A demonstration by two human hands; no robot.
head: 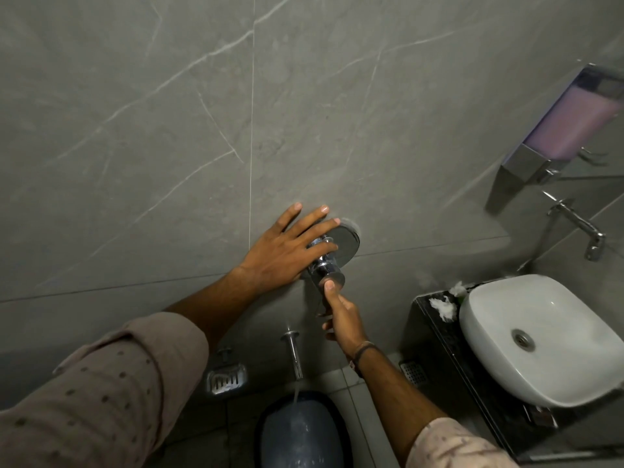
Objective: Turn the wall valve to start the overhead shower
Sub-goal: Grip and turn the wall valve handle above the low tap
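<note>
We are working the wall valve (332, 253), chrome, set in the grey wall above the spout (294, 354). Left hand (283, 246) is lying spread across the valve, fingers flat, gripping nothing firmly. Right hand (341, 315) is pinching the valve's knob end from below. Water is running from the spout into the bucket (297, 430), so the diverter step seems unfinished; next we need a firmer twist or pull.

Both forearms are bare below rolled-up beige shirt sleeves, the one behind the left hand (282, 251) dotted with small dark spots, and a dark band circles the wrist behind the right hand (342, 319).
</note>
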